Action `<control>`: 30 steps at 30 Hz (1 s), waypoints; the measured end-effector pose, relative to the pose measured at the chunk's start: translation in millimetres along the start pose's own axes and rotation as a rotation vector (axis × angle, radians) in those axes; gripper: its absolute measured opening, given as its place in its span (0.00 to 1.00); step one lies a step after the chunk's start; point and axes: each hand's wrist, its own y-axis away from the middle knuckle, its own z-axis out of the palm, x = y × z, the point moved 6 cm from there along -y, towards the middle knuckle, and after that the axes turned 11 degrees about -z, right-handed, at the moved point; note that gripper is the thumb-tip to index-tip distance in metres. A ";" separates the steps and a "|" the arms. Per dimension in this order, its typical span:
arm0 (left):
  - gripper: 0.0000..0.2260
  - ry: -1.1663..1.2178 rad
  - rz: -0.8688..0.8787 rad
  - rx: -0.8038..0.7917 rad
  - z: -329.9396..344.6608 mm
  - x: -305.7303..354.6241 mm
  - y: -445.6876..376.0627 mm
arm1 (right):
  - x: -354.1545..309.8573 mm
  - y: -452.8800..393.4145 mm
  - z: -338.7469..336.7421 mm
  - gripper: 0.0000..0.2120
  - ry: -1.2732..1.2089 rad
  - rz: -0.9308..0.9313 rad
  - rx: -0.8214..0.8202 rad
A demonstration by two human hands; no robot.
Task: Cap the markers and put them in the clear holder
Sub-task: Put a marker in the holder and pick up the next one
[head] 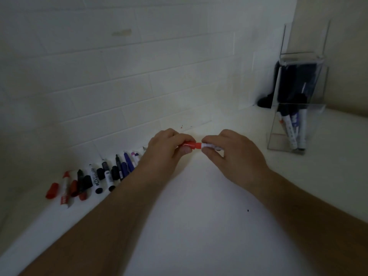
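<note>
Your two hands met over the white counter point(199, 226); your left hand point(165, 148) pinched the red cap point(190, 145) between thumb and fingers, and your right hand point(233, 152) gripped the white barrel of the red marker point(211, 146), the cap seated on or just at the barrel's end, though how fully could not be told. Largest of the task's things, the clear holder point(278, 136) stood well apart at your right against the wall, already containing several capped markers point(292, 132) standing tilted; its walls looked thin and rigid, probably light and easy to tip, so you would have done well to lower a marker in rather than drop it. Next, the row of loose markers and caps point(95, 178) lay along the tiled wall point(119, 76) at your left. Smallest, the marker in hand was judged light, stiff and smooth, likely slippery; you held it best near the cap end, pressing straight along its axis until the cap caught.
</note>
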 end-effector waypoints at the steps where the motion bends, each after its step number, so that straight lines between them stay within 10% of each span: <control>1: 0.13 -0.021 0.001 -0.012 1.1 2.1 -0.1 | -1.7 -0.2 -2.1 0.11 0.023 -0.012 0.009; 30: 0.10 0.125 0.027 -0.107 5.6 30.7 11.4 | -7.6 0.9 -3.7 0.16 0.120 -0.091 -0.045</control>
